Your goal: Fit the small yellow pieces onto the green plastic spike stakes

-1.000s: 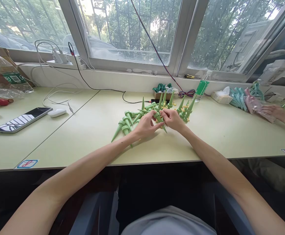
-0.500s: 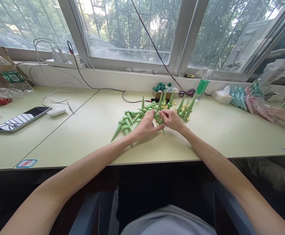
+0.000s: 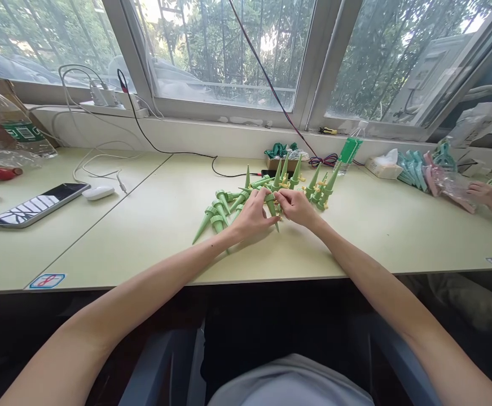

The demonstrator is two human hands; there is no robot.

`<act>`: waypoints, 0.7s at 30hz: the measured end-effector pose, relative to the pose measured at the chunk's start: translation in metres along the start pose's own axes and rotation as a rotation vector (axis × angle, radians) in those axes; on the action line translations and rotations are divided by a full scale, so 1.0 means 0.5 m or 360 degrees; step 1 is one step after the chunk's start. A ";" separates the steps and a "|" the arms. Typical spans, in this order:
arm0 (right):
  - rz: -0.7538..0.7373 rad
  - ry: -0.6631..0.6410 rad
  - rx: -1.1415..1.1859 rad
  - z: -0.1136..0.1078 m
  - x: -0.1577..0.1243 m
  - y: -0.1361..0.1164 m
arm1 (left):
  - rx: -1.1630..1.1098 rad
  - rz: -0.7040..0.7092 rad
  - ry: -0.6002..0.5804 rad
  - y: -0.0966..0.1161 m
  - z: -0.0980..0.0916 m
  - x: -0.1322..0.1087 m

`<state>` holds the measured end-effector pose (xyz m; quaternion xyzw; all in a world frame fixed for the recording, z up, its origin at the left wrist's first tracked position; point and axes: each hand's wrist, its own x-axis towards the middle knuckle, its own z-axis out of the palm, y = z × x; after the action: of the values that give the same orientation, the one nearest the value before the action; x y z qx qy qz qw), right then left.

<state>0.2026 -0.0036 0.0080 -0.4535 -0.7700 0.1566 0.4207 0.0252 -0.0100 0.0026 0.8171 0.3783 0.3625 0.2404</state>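
Observation:
My left hand [image 3: 251, 216] is closed around a green plant watering spike [image 3: 272, 208], whose narrow tip points down towards the table. Its fingers grip near the wide collar. My right hand [image 3: 295, 205] pinches at the top of the same spike; what lies between thumb and finger is hidden. Several loose green spikes [image 3: 218, 210] lie to the left of my hands. Behind and to the right, several spikes fitted with small yellow valves [image 3: 325, 192] stand points up.
On the table [image 3: 153, 225], a phone [image 3: 38, 206] and white earbud case [image 3: 97, 193] lie left among cables. A small box [image 3: 290, 160], bottle [image 3: 350, 149] and tissue pack [image 3: 383, 166] stand at the back. Another person's hand [image 3: 489, 194] touches plastic-wrapped things [image 3: 449, 183] at right.
The held spike's tip has swung slightly left, so it hangs more upright. My hands stay almost in place. The other person's hand has shifted a little.

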 end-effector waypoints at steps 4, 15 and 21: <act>0.0022 -0.0012 0.0023 -0.002 -0.002 -0.005 | 0.0009 0.0040 0.0041 -0.002 0.000 0.001; 0.0040 -0.0019 0.0067 -0.004 -0.004 -0.009 | 0.0062 0.0097 0.0146 -0.003 0.000 0.004; 0.0044 -0.0036 0.0078 -0.005 -0.005 -0.012 | 0.0065 0.0106 0.0171 -0.004 0.001 0.005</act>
<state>0.2016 -0.0091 0.0120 -0.4518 -0.7642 0.1864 0.4209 0.0258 -0.0072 0.0020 0.8134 0.3705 0.4058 0.1909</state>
